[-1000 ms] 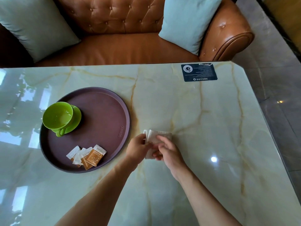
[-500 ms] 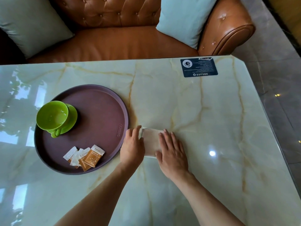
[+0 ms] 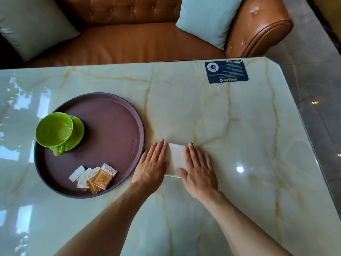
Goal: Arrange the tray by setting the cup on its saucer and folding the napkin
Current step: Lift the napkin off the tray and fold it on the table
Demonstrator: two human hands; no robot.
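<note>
Hands are lying flat with fingers spread: left hand point(image 3: 151, 166) and right hand point(image 3: 199, 169) are pressing the folded napkin point(image 3: 175, 159) on the table point(image 3: 230, 126), grasping nothing, just beside the tray's point(image 3: 110, 115) right edge. Cup point(image 3: 54, 129) is sitting on its saucer point(image 3: 78, 132) at the tray's left edge.

both arms reach in from the bottom, bare, and come closer together toward the hands. the left hand point(image 3: 151, 167) lies flat, palm down, with its fingers straight, close together and pointing away from the person. the right hand point(image 3: 199, 169) lies flat the same way, palm down, fingers straight and a little spread. its thumb sticks out toward the left hand. the two hands sit side by side, near each other but not touching, with a small gap between them. both wrists are low and straight. neither hand grips anything; both are pressed open and flat
</note>
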